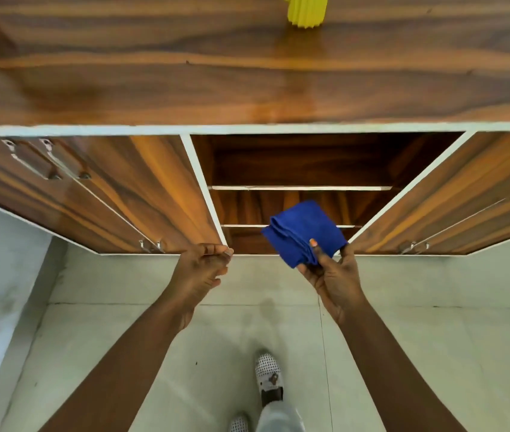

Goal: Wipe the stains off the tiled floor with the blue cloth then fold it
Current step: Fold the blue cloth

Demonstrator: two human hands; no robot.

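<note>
The blue cloth point(303, 232) is folded into a small thick square and held up in front of the open shelves of a wooden cabinet. My right hand point(331, 272) pinches its near corner, thumb on top. My left hand point(204, 269) hovers to the left of it at the same height, fingers loosely curled and holding nothing, close to the cabinet's bottom edge. The pale tiled floor point(278, 325) lies below, with faint dark smudges near the middle seam.
The wooden cabinet point(247, 88) fills the upper half, with doors left and right and open shelves point(300, 188) in the centre. A yellow ribbed object point(306, 10) stands on its top. My white shoes point(267, 375) stand on the tiles below.
</note>
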